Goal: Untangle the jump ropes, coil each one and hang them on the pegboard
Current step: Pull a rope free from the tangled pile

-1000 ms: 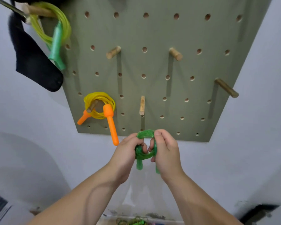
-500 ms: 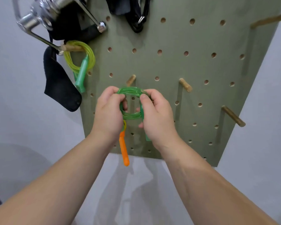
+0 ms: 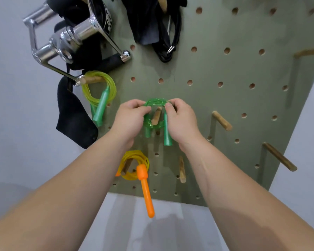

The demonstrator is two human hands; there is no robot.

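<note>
Green coil held at peg; two ropes already hung.
The green jump rope (image 3: 156, 102) was held as a coil at the middle of the pegboard (image 3: 225, 98), a wooden peg (image 3: 156, 115) showing through its loop, its top arc pinched by the fingers (image 3: 170, 105) of the left hand (image 3: 130, 118) and the right hand (image 3: 182, 120), both handles hanging below. A yellow rope with green handles (image 3: 110, 84) and a yellow rope with orange handles (image 3: 134, 165) were found coiled on other pegs. Release was judged outstanding.
</note>
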